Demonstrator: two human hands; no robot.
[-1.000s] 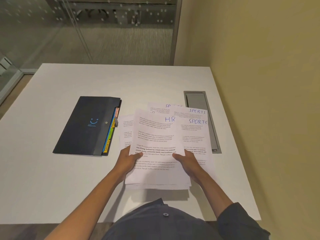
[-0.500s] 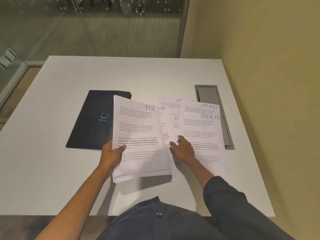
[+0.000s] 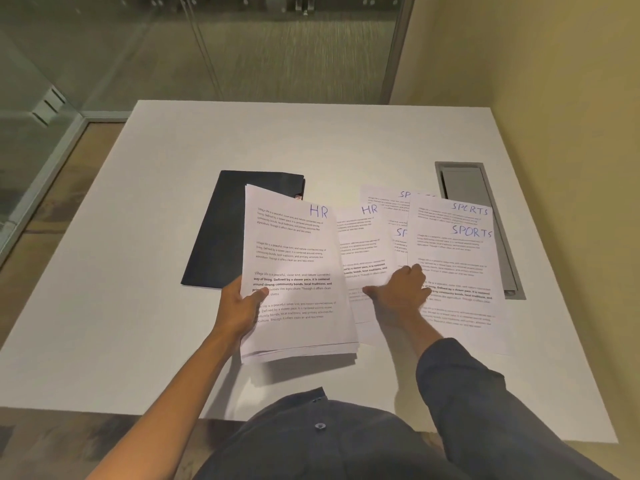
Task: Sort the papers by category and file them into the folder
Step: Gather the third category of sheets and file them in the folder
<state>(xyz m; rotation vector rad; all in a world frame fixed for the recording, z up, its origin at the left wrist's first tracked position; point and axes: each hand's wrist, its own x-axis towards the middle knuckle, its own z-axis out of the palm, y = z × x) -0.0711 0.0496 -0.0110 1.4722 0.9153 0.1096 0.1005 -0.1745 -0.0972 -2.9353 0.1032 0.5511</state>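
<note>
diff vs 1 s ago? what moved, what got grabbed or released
The left hand has lifted a stack of papers, HR sheet on top, leftward so it now overlaps the folder. The right hand let go of that stack and now presses flat on the sheets spread on the table. The folder is closed, as before, and the SPORTS sheets have not moved.

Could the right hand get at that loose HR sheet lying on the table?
Probably yes: the right hand already rests on the spread sheets, and the HR sheet lies just beside it, partly uncovered.
</note>
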